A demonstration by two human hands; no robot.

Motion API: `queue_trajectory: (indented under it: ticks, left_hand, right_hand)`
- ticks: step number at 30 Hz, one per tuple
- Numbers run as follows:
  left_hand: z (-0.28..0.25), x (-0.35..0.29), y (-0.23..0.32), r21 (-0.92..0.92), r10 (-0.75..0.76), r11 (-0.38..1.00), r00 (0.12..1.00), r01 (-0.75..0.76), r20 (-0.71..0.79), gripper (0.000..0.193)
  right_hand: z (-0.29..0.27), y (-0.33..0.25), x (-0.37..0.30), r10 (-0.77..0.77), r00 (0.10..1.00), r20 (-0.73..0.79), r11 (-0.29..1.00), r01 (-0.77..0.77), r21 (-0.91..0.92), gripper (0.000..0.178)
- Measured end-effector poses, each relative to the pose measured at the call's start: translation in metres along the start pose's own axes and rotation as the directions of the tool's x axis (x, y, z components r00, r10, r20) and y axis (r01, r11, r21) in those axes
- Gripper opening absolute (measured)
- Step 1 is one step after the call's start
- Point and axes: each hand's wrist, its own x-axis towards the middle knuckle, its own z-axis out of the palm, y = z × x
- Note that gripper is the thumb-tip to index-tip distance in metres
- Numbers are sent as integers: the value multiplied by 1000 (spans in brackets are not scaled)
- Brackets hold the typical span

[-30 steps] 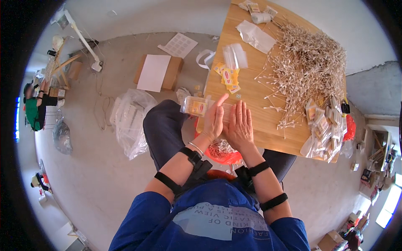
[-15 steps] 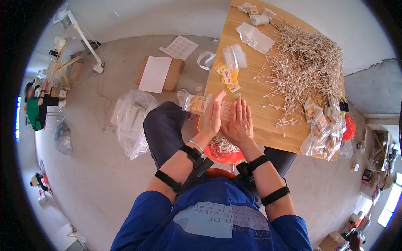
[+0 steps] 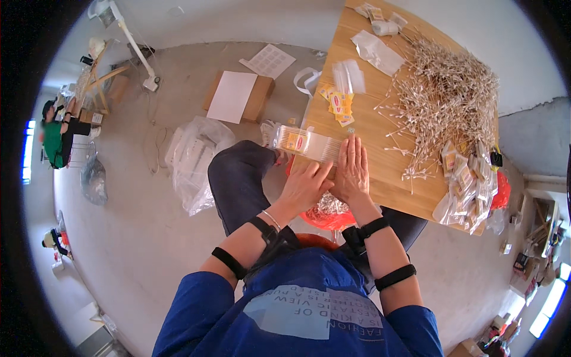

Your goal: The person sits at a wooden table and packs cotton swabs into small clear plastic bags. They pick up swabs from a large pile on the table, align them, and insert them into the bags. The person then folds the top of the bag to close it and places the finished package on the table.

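A clear bag of cotton swabs [image 3: 290, 139] with a yellow card inside lies at the table's near left corner, its filled end jutting past the edge. More swabs [image 3: 328, 149] show in a row at its right end, up against my right hand [image 3: 352, 172]. That hand lies flat, fingers stretched out and side by side, and hides what is beneath. My left hand [image 3: 306, 187] is just below the bag at the table's near edge, fingers extended toward the right hand's thumb. I see nothing held in it.
Yellow cards [image 3: 340, 106] and empty clear bags [image 3: 348, 77] lie beyond my hands. A big heap of loose swabs [image 3: 449, 83] covers the table's right side, with filled packs [image 3: 467, 181] near its corner. A red bag of swabs [image 3: 328, 217] sits below the edge.
My left hand has dropped from upright beside the swabs to below the bag, uncovering its middle. My right hand stays flat at the row's end. The whole view has shifted slightly.
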Motion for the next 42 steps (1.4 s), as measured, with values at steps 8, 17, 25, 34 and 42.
queue_trajectory:
  ticks: [8,17,25,34,42]
  left_hand:
    - [6,3,0,83,-3,997,1000,1,20,53]
    - [8,0,1,94,-7,996,1000,7,-4,52]
    - [8,1,1,96,-37,995,999,36,12,57]
    - [10,9,4,173,-61,983,998,59,10,61]
    - [10,10,3,85,-84,993,996,83,6,57]
  right_hand:
    - [-6,-1,-1,2,1000,30,999,-4,42,101]
    - [-9,-2,-1,1,999,41,998,-4,66,98]
    - [-5,-1,-1,-7,999,34,1000,6,29,101]
    - [2,1,-2,-30,999,-26,999,31,25,107]
    - [2,-1,-1,-6,1000,-7,1000,6,12,91]
